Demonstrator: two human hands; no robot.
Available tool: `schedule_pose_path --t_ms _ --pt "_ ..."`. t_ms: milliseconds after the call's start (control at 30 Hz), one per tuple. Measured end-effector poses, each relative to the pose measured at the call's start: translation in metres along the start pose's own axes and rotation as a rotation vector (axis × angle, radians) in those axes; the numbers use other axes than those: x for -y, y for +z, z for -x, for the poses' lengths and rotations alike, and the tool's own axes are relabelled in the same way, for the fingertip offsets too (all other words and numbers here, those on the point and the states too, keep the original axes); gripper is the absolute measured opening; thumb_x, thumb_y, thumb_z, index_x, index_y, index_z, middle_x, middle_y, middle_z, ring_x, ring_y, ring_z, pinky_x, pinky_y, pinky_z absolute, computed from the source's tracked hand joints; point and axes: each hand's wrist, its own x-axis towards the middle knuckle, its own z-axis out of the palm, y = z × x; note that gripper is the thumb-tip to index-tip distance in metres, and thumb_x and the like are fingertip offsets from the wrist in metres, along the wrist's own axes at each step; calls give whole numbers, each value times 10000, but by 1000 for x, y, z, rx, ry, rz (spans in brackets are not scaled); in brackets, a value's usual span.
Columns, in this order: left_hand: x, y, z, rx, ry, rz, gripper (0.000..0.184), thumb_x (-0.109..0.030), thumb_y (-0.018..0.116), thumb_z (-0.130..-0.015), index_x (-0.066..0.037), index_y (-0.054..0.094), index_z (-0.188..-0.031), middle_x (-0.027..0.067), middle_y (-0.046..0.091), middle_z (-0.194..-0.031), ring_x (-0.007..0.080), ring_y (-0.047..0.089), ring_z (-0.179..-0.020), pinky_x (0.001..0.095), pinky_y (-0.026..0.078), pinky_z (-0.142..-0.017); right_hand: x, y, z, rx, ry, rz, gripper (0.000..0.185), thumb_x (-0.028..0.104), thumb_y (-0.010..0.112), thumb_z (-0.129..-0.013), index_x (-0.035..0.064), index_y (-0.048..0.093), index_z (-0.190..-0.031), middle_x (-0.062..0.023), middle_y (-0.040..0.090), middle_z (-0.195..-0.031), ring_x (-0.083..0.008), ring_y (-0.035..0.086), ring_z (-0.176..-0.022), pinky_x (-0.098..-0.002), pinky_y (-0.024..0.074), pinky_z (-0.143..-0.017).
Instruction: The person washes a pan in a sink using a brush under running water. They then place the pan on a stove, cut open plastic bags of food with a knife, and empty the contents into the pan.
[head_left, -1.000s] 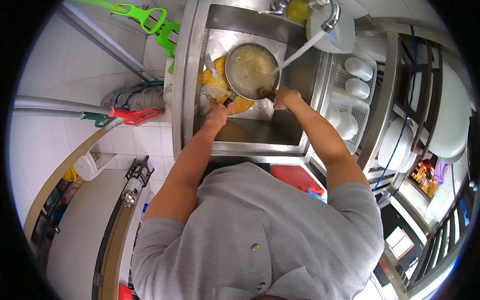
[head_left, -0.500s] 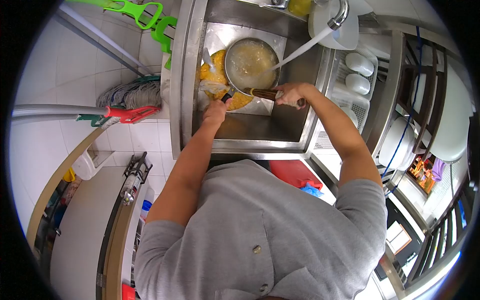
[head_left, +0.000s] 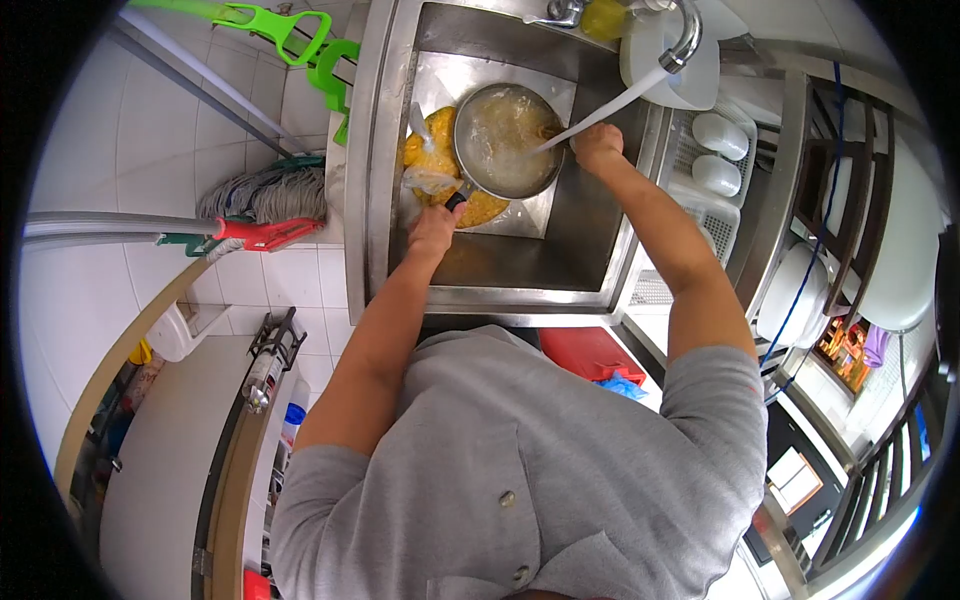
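Note:
My left hand [head_left: 433,232] is closed around the black handle [head_left: 456,201] of a round metal pan [head_left: 515,193] in the sink's left part. Cloudy water fills the pan's inside. At the pan's right side, my right hand [head_left: 599,146] is closed on a brown bundled brush [head_left: 549,131], its tip over the pan; most of the brush is hidden by the hand and the stream. Water pours from the faucet [head_left: 684,45] into the pan. Beside and below the pan lies a yellow, speckled mass [head_left: 484,210], with whitish, crumpled translucent material [head_left: 430,180] on it.
Steel sink walls [head_left: 590,240] surround the pan. To the right, white bowls [head_left: 718,136] sit in a white rack [head_left: 684,195]. A white tub [head_left: 645,65] stands behind the faucet. Mops [head_left: 265,195] and green-handled tools [head_left: 290,35] are at the left.
My right hand has moved up and right, bringing the brush from the pan's near edge to its right side. My left hand stays on the handle; the view has shifted slightly.

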Motion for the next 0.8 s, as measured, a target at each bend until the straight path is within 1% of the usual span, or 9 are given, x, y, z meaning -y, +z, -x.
schedule_pose_path --t_ms 100,167,267,333,400,467,567,633,800 --pt "3 -1 -3 37 18 13 706 -654 426 -927 -21 698 -1085 192 679 -1118 355 641 -1079 449 509 -911 8 13 12 -195 -63 -209 326 290 679 -825 66 701 -1060 -168 694 -1076 -311 685 -999 -437 571 -810" --pt "0 -4 -7 45 21 15 710 -654 429 -927 -17 696 -1089 195 676 -1125 358 636 -1086 452 502 -922 29 1 47 -149 -31 -407 383 315 692 -816 53 677 -1095 -202 677 -1081 -359 667 -1016 -439 556 -852" --pt "1 -4 -7 45 -4 60 710 -654 436 -925 -14 689 -1102 206 670 -1129 372 623 -1101 455 491 -940 71 15 90 -12 -122 -564 594 407 682 -830 139 516 -1334 -237 669 -1052 -406 641 -1026 -487 531 -892" --pt "6 4 -14 20 13 70 722 -659 444 -919 -4 676 -1115 213 664 -1138 392 618 -1095 467 485 -944 70 -14 121 56 -165 -613 511 308 694 -824 76 574 -1263 -216 660 -1118 -374 638 -1077 -470 533 -902" --pt "1 -4 -9 39 23 60 723 -657 445 -919 1 673 -1114 224 657 -1144 398 612 -1100 470 484 -944 58 -21 128 235 -70 -370 425 246 653 -842 53 616 -1219 -193 663 -1143 -354 643 -1087 -451 534 -909" --pt "1 -6 1 61 28 42 725 -654 446 -920 7 669 -1114 235 650 -1150 404 606 -1106 473 482 -945 38 20 85 77 63 -491 314 162 616 -822 30 677 -1100 -223 644 -1169 -373 636 -1095 -448 532 -916" --pt "-4 -11 -4 5 44 57 776 -650 399 -940 72 641 -1089 312 611 -1167 431 582 -1127 474 467 -966 33 -4 71 21 116 -609 322 170 630 -806 9 676 -1081 -215 665 -1121 -362 646 -1077 -439 536 -908" --pt "5 -5 -4 60 95 42 772 -647 396 -942 69 639 -1094 308 611 -1172 431 579 -1130 478 468 -959 55 -18 89 226 -180 -382 329 206 647 -800 -10 696 -1043 -204 666 -1154 -346 669 -1032 -414 543 -896" --pt "1 -4 -5 28 29 34 746 -649 406 -936 33 642 -1127 284 625 -1162 411 585 -1135 483 467 -962 60 -47 101 215 -234 -625 392 240 677 -776 -37 680 -1053 -232 657 -1141 -327 662 -1044 -409 541 -887"
